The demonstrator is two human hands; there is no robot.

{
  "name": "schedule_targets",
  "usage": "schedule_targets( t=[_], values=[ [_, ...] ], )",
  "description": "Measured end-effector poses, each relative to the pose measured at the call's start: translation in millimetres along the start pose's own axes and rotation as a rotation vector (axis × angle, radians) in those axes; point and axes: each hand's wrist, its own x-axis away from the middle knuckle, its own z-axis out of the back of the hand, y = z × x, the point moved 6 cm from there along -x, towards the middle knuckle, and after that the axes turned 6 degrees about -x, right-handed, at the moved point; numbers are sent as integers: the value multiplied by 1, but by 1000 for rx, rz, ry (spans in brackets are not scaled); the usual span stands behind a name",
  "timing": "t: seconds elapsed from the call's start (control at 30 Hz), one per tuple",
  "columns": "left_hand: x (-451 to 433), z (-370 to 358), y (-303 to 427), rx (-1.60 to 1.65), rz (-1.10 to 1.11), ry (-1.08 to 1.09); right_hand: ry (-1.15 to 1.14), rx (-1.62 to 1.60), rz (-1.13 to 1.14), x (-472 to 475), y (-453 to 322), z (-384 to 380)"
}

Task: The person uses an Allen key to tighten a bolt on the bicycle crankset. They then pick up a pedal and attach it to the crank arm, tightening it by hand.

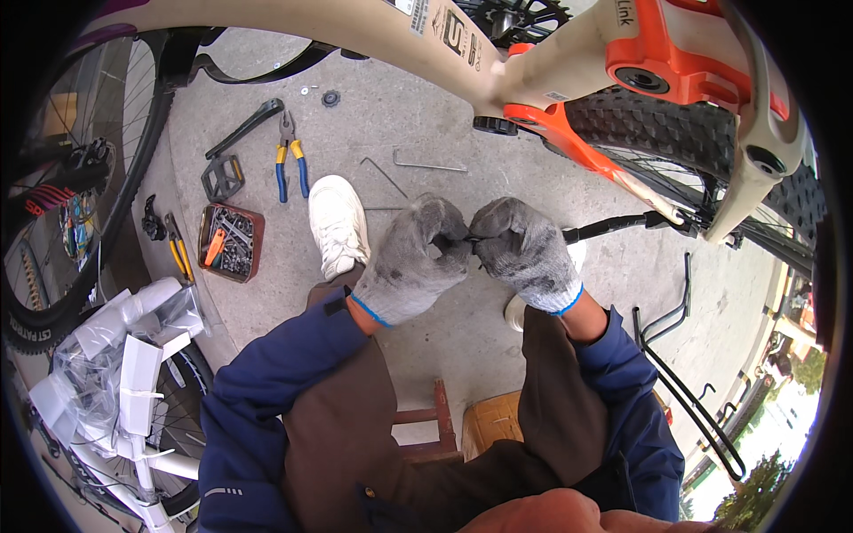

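Observation:
Both hands wear grey knit work gloves and meet at the fingertips over the concrete floor. My left hand (426, 256) and my right hand (526, 253) pinch a small dark part (474, 241) between them; the fingers hide most of it, so its kind cannot be told. Above them stands a beige and orange mountain bike frame (426, 50) with a knobby rear tire (646, 130). Hex keys (430, 165) lie on the floor just beyond my left hand. Further left are combination pliers (289, 156) with blue and yellow handles, a crank arm (245, 128) and a pedal (223, 178).
A red-rimmed box (256, 256) of small hardware and yellow-handled pliers (178, 250) lie at left, by a wrapped white bike frame (140, 380). A small toothed wheel (331, 98) lies at the top. A bent black metal stand (686, 406) is at right, a red stool (443, 416) below.

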Motion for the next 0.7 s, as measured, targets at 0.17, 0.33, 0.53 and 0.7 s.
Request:
schedule_targets(
  t=[0.17,0.33,0.53,0.7],
  values=[
    [3,-7,-13,228,282,-92,82,-78,-68,0,0,5],
    [6,-13,-19,656,392,-171,40,47,-92,-2,-1,8],
    [3,-10,-20,485,366,-236,-13,-50,-108,-2,7,8],
    [1,-8,-15,413,357,-251,-33,-92,-172,0,9,10]
  ],
)
